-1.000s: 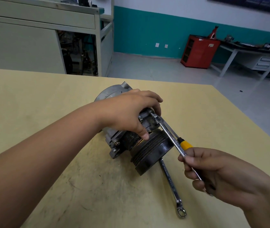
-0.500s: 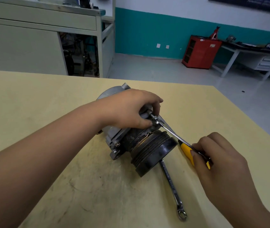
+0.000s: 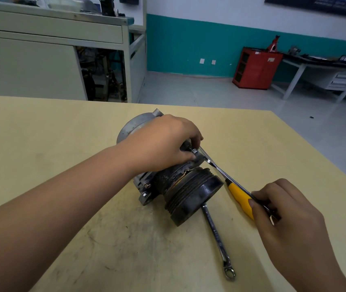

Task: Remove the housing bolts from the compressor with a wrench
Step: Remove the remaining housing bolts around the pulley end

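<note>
The compressor (image 3: 180,186), grey metal with a black grooved pulley at its near end, lies on its side on the yellow table (image 3: 62,131). My left hand (image 3: 163,142) grips the top of its housing, thumb beside a bolt head (image 3: 194,152). A slim wrench (image 3: 216,167) runs from that bolt down to the right. My right hand (image 3: 284,209) holds the wrench's far end together with a yellow-handled tool (image 3: 239,196) lying low over the table. More bolts (image 3: 146,185) show on the housing's near flange.
A second, longer wrench (image 3: 218,239) lies on the table with one end under the pulley and its ring end toward me. The table's right edge (image 3: 315,157) runs diagonally past my right hand. Beyond are a grey workbench (image 3: 52,39) and a red cabinet (image 3: 256,68).
My right hand swung the wrench handle down and to the right, from raised over the pulley to low over the table. My left hand stayed on the housing.
</note>
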### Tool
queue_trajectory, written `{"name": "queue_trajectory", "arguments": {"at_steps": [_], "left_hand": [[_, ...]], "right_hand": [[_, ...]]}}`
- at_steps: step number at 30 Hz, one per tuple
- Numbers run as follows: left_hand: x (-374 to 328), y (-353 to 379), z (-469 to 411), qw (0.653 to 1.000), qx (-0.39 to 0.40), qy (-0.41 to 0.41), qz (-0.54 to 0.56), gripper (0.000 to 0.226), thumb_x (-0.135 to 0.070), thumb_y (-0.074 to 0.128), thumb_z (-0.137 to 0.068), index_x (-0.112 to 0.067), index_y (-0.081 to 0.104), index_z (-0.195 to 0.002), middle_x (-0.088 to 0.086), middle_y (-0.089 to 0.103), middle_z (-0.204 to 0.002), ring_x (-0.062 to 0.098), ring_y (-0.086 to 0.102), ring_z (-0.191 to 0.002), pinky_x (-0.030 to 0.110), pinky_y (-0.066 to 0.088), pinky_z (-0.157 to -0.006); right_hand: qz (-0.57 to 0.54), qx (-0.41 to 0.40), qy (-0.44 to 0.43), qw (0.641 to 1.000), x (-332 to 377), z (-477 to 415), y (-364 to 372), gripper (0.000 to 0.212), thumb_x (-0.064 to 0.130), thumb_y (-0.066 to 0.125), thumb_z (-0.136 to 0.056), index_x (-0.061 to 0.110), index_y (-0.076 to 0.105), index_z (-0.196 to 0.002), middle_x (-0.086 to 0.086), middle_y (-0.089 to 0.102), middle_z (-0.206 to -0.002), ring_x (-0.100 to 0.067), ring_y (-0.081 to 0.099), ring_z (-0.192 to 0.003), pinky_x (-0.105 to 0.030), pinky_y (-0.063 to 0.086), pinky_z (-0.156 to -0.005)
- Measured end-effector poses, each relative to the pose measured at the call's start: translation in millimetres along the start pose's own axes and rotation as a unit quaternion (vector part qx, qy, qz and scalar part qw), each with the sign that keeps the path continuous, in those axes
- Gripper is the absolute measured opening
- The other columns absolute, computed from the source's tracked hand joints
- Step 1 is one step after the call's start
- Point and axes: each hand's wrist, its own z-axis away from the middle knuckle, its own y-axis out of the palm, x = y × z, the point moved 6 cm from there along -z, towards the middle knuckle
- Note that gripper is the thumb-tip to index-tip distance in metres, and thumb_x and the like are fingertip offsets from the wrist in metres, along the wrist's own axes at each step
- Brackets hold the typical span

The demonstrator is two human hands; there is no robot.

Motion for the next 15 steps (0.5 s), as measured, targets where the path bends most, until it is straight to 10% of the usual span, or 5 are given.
{"name": "queue_trajectory", "arguments": {"at_steps": [15], "left_hand": [[-2, 4, -1, 0.999, 0.002, -0.013, -0.043, 0.021, -0.026, 0.071, -0.081, -0.024, 0.072, -0.102, -0.011, 0.054, -0.112, 0.007, 0.050, -0.093, 0.019, 0.023, -0.064]], "right_hand": [[-0.221, 0.099, 0.256, 0.936, -8, 1, 12, 0.018, 0.011, 0.068, -0.082, 0.015, 0.061, -0.067, -0.014, 0.056, -0.050, -0.005, 0.042, -0.031, -0.009, 0.029, -0.038]]}}
